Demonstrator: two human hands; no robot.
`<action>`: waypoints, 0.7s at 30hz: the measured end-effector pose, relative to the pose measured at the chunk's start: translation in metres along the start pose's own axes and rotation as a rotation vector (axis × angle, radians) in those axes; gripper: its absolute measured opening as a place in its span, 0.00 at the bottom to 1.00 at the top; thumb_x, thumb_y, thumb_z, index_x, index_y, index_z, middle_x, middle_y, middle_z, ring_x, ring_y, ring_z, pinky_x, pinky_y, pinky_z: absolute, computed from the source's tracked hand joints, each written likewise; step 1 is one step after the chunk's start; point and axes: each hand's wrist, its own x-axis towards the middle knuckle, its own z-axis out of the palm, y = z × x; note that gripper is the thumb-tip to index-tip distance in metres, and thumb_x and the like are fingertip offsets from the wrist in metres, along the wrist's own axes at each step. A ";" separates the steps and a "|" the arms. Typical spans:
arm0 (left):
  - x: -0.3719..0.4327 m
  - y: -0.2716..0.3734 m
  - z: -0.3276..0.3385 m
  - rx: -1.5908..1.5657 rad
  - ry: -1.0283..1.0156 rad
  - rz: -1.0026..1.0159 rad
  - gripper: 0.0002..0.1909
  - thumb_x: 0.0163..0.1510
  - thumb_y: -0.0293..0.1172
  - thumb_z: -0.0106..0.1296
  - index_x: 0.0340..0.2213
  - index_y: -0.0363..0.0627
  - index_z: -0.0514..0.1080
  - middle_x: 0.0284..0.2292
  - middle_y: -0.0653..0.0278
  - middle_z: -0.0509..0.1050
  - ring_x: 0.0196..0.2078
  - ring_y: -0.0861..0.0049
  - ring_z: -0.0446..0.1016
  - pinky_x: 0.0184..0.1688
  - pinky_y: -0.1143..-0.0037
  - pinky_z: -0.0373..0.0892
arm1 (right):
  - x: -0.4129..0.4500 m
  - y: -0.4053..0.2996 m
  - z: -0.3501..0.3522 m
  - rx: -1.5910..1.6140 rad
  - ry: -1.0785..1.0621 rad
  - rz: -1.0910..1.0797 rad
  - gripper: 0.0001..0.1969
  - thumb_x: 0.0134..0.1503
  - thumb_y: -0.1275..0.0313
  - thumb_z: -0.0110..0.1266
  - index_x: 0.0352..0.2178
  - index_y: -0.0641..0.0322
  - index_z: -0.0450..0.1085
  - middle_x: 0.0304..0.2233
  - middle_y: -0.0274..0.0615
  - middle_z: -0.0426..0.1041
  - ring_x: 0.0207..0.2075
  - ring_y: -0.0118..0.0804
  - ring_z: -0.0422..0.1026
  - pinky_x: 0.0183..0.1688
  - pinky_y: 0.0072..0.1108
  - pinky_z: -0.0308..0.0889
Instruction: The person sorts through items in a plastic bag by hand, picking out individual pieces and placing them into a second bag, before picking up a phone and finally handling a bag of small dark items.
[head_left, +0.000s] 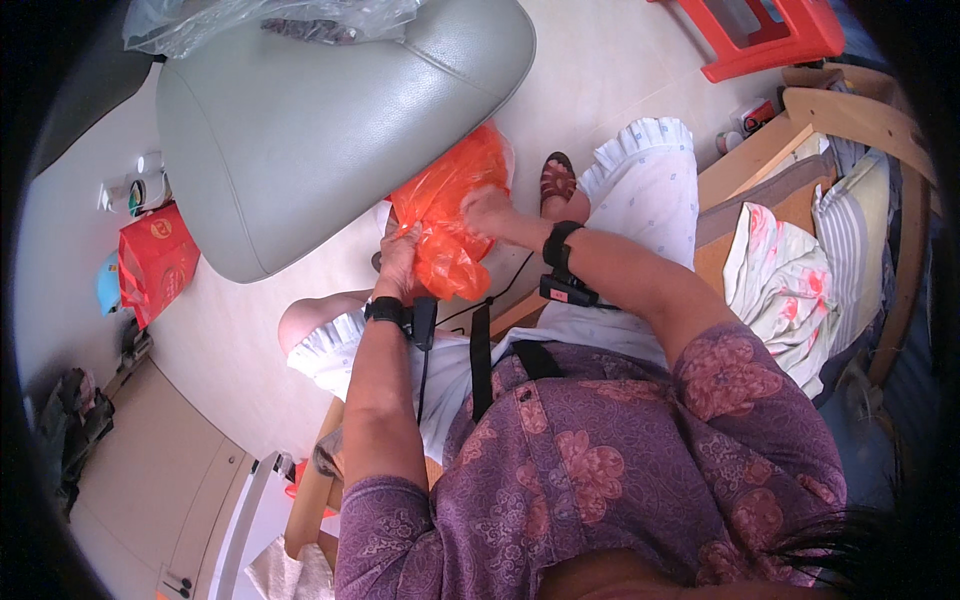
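An orange plastic bag (457, 202) hangs between my knees, crumpled, at the near edge of a grey-green padded leather seat (330, 127). Bunched plastic at the bag's left side is gripped in my left hand (401, 251). My right hand (489, 213) is curled against the bag's right side. Its fingertips are blurred and partly hidden by the plastic, so whether they pinch anything is unclear. What the bag contains cannot be made out.
Clear plastic wrapping (270, 22) lies on the padded seat. A red paper bag (159, 259) stands on the floor to the left. A red plastic stool (772, 37) is at the upper right. Beside me, a wooden bench (757, 165) holds a stained white cloth (780, 292) and a striped cushion (851, 247).
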 end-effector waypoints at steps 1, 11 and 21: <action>0.004 -0.001 0.003 0.005 -0.009 -0.001 0.15 0.49 0.29 0.51 0.40 0.41 0.67 0.33 0.61 0.72 0.32 0.76 0.71 0.36 0.77 0.69 | 0.009 0.010 -0.013 0.003 0.009 0.001 0.09 0.45 0.73 0.46 0.27 0.69 0.68 0.26 0.49 0.71 0.24 0.42 0.72 0.31 0.23 0.67; 0.008 -0.006 0.005 0.199 -0.014 0.092 0.13 0.50 0.25 0.47 0.38 0.34 0.66 0.31 0.57 0.72 0.28 0.70 0.72 0.31 0.71 0.71 | 0.015 0.031 -0.027 -0.615 0.670 -0.276 0.14 0.42 0.69 0.48 0.31 0.68 0.68 0.27 0.54 0.71 0.31 0.53 0.71 0.36 0.32 0.66; 0.003 -0.004 -0.002 0.337 0.087 0.233 0.14 0.43 0.26 0.55 0.35 0.38 0.70 0.31 0.63 0.73 0.30 0.77 0.71 0.34 0.78 0.67 | 0.019 0.030 -0.029 -0.639 0.544 -0.425 0.22 0.43 0.71 0.45 0.43 0.65 0.60 0.38 0.57 0.66 0.40 0.53 0.66 0.39 0.34 0.64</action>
